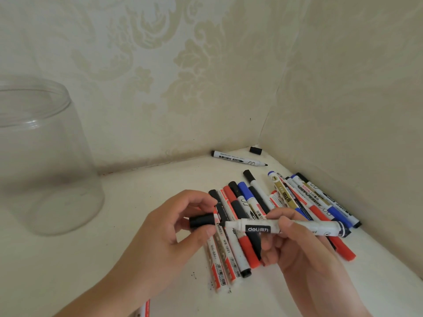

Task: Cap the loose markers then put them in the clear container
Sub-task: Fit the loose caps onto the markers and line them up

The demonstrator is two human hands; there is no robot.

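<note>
My left hand (167, 227) pinches a black cap (201, 221) between thumb and fingers. My right hand (302, 248) grips a white marker with a black label (286, 227), held level with its tip end pointing left at the cap, a small gap between them. Beneath both hands lies a pile of several markers (258, 202) with red, black and blue caps. The clear container (43, 156) stands empty at the far left with its mouth open. An uncapped white marker (238, 158) lies near the back wall, and a loose black cap (255, 150) sits in the corner.
The white tabletop (137, 197) ends at wallpapered walls behind and on the right, forming a corner. A marker with red print (144, 308) pokes in at the bottom edge under my left arm. Dark specks dot the table in front of the pile.
</note>
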